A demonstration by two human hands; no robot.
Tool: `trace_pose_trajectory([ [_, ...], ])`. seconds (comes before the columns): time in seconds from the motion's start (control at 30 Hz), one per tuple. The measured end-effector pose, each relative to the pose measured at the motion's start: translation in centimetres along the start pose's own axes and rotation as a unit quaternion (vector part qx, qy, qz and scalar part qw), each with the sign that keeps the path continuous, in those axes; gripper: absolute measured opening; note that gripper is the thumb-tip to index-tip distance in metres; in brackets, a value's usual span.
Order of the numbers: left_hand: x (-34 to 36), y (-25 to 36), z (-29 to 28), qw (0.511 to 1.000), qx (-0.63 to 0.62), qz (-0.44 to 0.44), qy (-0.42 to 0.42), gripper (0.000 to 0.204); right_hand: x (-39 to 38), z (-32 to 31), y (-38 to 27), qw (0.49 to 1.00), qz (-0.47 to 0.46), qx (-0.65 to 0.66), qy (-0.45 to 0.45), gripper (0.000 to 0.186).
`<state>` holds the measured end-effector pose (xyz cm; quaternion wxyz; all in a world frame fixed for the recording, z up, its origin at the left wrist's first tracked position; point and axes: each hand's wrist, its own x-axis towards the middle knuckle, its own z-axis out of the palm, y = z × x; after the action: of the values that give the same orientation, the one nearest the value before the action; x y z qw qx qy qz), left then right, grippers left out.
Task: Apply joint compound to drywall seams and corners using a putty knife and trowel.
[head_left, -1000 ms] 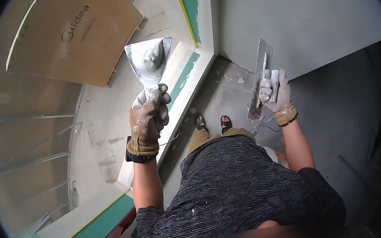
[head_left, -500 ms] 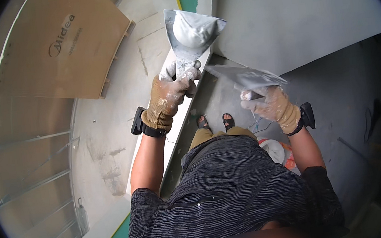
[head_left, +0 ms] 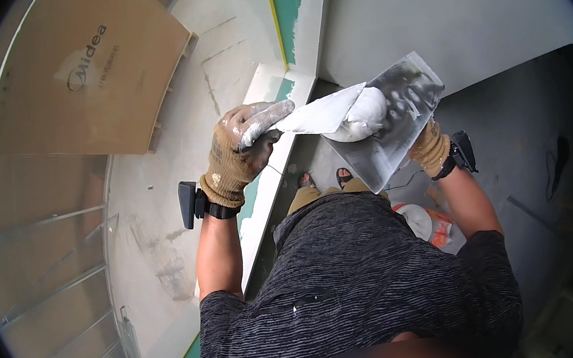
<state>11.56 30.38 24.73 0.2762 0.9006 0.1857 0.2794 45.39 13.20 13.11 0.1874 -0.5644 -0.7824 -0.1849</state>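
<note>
My left hand (head_left: 237, 146), in a tan work glove smeared with white, is closed round the handle of a putty knife (head_left: 311, 116). The knife's blade is coated white and points right, its edge against a thick lump of white putty (head_left: 367, 113). That lump rests on the face of a rectangular steel trowel (head_left: 414, 90), which is tilted and streaked with putty. Behind the trowel, my gloved right hand (head_left: 430, 150) supports it from below; the fingers and the trowel's handle are hidden by the plate.
A white ledge with green patches (head_left: 290, 16) runs along my left side. Beyond it stands a big brown carton (head_left: 114, 92) near metal studs (head_left: 48, 227). By my right side is a white bucket (head_left: 415, 222). A grey panel (head_left: 451, 12) rises ahead.
The putty knife has swung from pointing up to pointing right, bringing its putty onto the trowel. The trowel has turned its face up toward me. Both hands have come closer together.
</note>
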Motion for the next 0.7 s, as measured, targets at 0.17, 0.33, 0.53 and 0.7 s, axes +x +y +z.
trace_pose_trajectory([
  [0.17,-5.0,-0.6,3.3,0.994,0.074,-0.083,0.002,0.043,-3.9,1.2,2.2,0.990,0.123,0.067,-0.003,0.047],
  [0.33,-20.7,0.0,12.6,0.893,-0.125,-0.432,-0.018,0.033,-4.3,2.7,2.5,0.969,0.191,0.151,0.035,0.064],
  [0.53,-38.9,9.6,30.7,0.760,-0.075,-0.644,-0.034,0.031,-19.6,17.7,5.8,0.984,0.100,-0.123,0.085,0.045],
  [0.7,-47.5,23.8,43.9,0.612,0.009,-0.791,0.002,0.029,-31.7,37.3,6.5,0.965,0.256,0.003,-0.054,0.046],
])
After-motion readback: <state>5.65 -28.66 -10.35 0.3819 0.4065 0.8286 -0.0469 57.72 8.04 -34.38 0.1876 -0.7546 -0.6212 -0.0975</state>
